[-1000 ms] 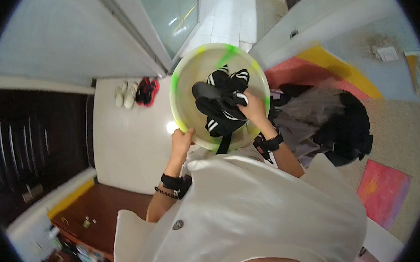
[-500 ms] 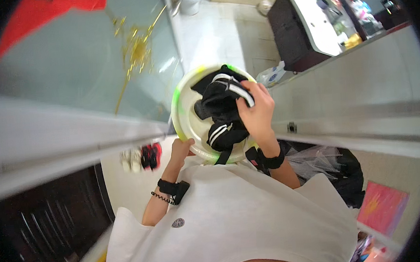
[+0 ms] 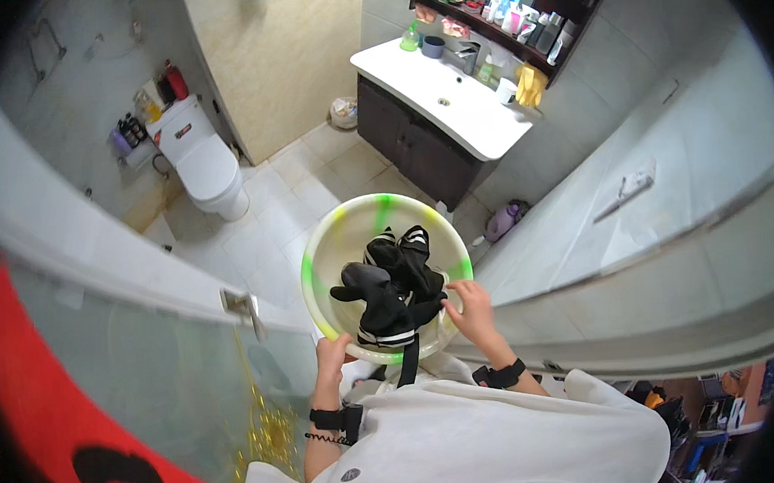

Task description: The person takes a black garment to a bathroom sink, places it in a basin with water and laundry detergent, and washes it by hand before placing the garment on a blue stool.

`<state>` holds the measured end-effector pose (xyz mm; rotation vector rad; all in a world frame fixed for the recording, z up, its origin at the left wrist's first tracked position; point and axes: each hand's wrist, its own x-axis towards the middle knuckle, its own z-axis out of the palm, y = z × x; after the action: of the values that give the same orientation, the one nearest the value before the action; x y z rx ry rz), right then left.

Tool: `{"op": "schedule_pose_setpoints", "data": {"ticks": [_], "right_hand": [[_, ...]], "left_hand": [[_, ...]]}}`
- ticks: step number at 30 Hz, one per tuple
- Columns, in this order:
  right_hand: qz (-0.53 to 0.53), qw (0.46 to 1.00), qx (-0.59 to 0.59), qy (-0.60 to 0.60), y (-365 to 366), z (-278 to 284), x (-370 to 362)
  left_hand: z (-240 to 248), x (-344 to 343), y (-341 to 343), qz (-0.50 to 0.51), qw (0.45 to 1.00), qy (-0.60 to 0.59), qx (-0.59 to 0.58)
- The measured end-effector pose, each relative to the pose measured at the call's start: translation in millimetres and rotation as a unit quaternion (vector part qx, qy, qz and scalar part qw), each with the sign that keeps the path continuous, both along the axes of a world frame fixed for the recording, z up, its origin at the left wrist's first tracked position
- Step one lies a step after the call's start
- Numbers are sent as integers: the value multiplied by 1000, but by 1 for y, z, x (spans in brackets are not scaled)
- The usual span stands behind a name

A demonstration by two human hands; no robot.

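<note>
A round cream basin (image 3: 328,237) with green and yellow patches is in front of my body. Black cloth items with white stripes (image 3: 383,318) lie bunched inside it, and a black strap (image 3: 409,363) hangs over the near rim. My left hand (image 3: 330,358) is closed on the basin's near left rim. Over the right rim, my right hand (image 3: 473,312) reaches in, thumb and finger bent at the end of a black cloth piece. A dark band circles each wrist.
A bathroom opens ahead, with a toilet (image 3: 207,169) at far left and a white sink counter (image 3: 425,82) on a dark cabinet. A door with a metal handle (image 3: 243,307) stands at left. A purple bottle (image 3: 502,223) is on the floor by the right wall.
My view has turned and now takes in more of the bathroom. The black cloth my right hand held up has gone down into the basin. My left hand stays on the rim.
</note>
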<state>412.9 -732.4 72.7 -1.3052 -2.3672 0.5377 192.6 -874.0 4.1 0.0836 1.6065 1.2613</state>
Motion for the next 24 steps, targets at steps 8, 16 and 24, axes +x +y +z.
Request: {"op": "schedule_pose_setpoints", "data": {"ticks": [8, 16, 24], "right_hand": [[-138, 988, 62, -32, 149, -29, -61], [-168, 983, -5, 74, 287, -13, -147], [-301, 943, -72, 120, 387, -20, -168]], "left_hand": [[12, -82, 128, -16, 999, -29, -42], [26, -167, 266, -21, 999, -33, -17], [29, -241, 471, -143, 989, -29, 13]]}}
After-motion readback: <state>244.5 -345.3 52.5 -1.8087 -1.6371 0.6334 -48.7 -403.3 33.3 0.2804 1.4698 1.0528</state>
